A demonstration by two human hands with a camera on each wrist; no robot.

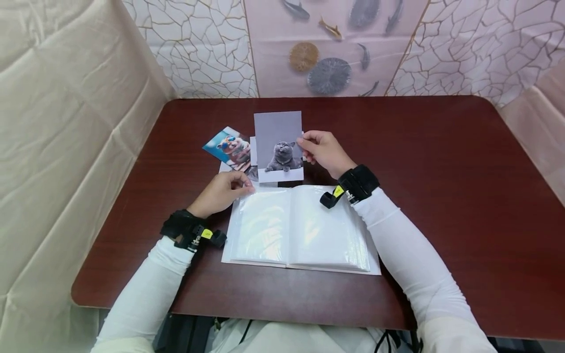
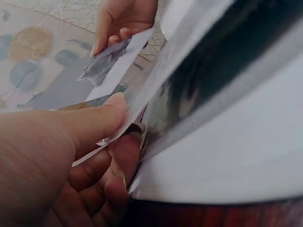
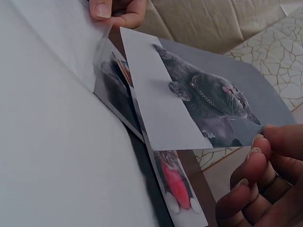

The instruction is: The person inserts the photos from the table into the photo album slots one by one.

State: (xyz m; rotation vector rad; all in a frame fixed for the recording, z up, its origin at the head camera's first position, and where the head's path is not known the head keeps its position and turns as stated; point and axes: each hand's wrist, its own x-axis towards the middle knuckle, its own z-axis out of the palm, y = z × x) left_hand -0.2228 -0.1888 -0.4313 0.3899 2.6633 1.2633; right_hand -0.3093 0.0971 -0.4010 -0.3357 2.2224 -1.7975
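Note:
A photo album (image 1: 328, 230) lies spread out on the table, its clear plastic pockets catching the light. At the top left corner of its page, my left hand (image 1: 222, 192) pinches the clear sleeve (image 2: 156, 90) between thumb and fingers. My right hand (image 1: 325, 153) holds a photo (image 1: 275, 130) of a grey cat by its right edge, just beyond the album's top edge. In the right wrist view, the cat photo (image 3: 203, 94) tilts, its white lower edge facing the album page (image 3: 61, 137).
More photos lie behind the album, partly covered by the held one. A blue-toned picture of an animal in sunglasses (image 1: 231, 147) lies at an angle on the left. Beneath is the dark red-brown table (image 1: 441, 196), with patterned cloth (image 1: 335, 49) hanging behind it.

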